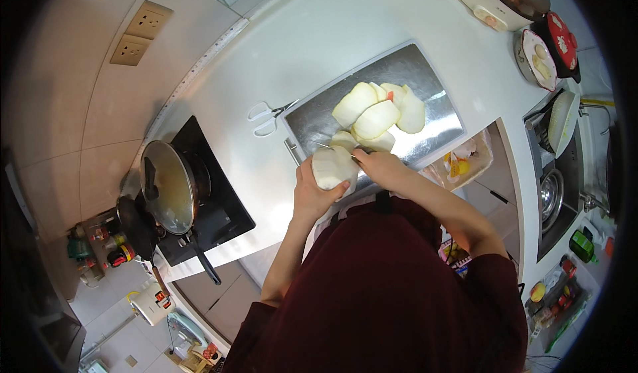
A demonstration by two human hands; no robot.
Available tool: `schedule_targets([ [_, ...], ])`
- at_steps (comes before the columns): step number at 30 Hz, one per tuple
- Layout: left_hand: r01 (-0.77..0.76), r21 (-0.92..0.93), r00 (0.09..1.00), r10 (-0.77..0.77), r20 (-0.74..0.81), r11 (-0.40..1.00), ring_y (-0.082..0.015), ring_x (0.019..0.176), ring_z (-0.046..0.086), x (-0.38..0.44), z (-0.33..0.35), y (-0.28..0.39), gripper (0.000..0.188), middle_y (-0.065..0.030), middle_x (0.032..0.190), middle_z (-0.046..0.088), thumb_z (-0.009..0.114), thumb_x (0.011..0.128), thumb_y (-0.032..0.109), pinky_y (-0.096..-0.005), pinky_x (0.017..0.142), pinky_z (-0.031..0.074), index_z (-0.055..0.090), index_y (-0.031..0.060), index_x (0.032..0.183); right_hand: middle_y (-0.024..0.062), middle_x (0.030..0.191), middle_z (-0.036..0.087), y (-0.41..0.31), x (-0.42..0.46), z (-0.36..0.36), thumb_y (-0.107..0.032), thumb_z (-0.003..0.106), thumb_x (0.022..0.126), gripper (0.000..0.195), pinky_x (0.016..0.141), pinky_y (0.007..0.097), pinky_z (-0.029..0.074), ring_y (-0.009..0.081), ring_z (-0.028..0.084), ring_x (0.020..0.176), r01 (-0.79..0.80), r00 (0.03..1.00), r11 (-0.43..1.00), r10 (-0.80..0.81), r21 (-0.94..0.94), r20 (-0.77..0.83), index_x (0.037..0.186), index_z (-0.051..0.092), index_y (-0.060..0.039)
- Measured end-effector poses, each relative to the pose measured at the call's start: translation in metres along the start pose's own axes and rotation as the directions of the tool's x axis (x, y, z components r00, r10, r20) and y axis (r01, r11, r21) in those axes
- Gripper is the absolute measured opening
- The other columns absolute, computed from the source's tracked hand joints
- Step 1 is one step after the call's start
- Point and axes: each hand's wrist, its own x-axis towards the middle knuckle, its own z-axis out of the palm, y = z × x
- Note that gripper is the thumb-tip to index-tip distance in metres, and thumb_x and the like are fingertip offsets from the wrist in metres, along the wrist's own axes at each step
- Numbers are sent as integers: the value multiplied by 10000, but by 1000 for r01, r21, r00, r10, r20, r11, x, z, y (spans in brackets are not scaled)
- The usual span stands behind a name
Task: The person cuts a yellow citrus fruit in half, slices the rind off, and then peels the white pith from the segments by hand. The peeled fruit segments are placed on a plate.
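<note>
My left hand (pixel 314 193) holds a large, pale, peeled fruit or vegetable (pixel 331 168) at the near left corner of a metal cutting board (pixel 314 118). My right hand (pixel 381 166) grips a knife (pixel 323 144) by its handle, which the fingers partly cover. Its thin blade lies at the far side of the pale piece, mostly hidden. Several broad slices of pale peel (pixel 376 118) are piled on the board, with a small reddish bit (pixel 390 95) among them. White-handled scissors (pixel 269 116) rest on the counter left of the board.
At the left, a lidded pan (pixel 169 188) sits on a black cooktop (pixel 219 223), its handle pointing towards me. An open bin or tray with scraps (pixel 461 166) is below the counter edge. Far right are an electric cooker (pixel 493 16), a red-lidded pot (pixel 560 41), a bowl (pixel 528 59) and a sink (pixel 568 183).
</note>
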Motion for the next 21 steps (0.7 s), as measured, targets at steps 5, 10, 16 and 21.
schedule_targets([
  [5, 110, -281, 994, -98, 55, 953, -213, 750, 634, 6, 6, -20, 688, -187, 1098, 562, 753, 762, 174, -311, 645, 543, 359, -16, 1293, 200, 750, 625, 33, -16, 10, -173, 468, 917, 150, 627, 514, 477, 398, 628, 714, -42, 997, 998, 39, 47, 69, 1040, 484, -88],
  [10, 203, -572, 979, -162, 122, 795, -181, 700, 623, 13, 0, -13, 613, -175, 1014, 592, 713, 788, 75, -281, 577, 533, 343, -58, 1258, 200, 766, 637, 21, 24, 22, -171, 472, 910, 161, 670, 504, 484, 402, 630, 749, -36, 998, 994, 31, 105, 54, 1009, 527, -58],
  [16, 54, -537, 998, -52, 19, 842, -198, 731, 626, -2, 7, -22, 785, -175, 1097, 558, 714, 789, 131, -311, 629, 544, 255, -27, 1406, 222, 885, 637, 27, 18, 12, -244, 423, 955, 272, 712, 484, 488, 385, 636, 828, 3, 984, 1000, -6, 16, 180, 1110, 511, -39],
  [21, 75, -373, 982, -134, -133, 925, -275, 910, 607, 3, 1, -34, 749, -216, 1214, 494, 696, 823, 231, -355, 773, 510, 294, 0, 1411, 226, 882, 627, 36, -35, -27, -277, 465, 959, 291, 731, 454, 478, 401, 613, 843, -266, 939, 914, 175, 305, 295, 1109, 509, -31],
])
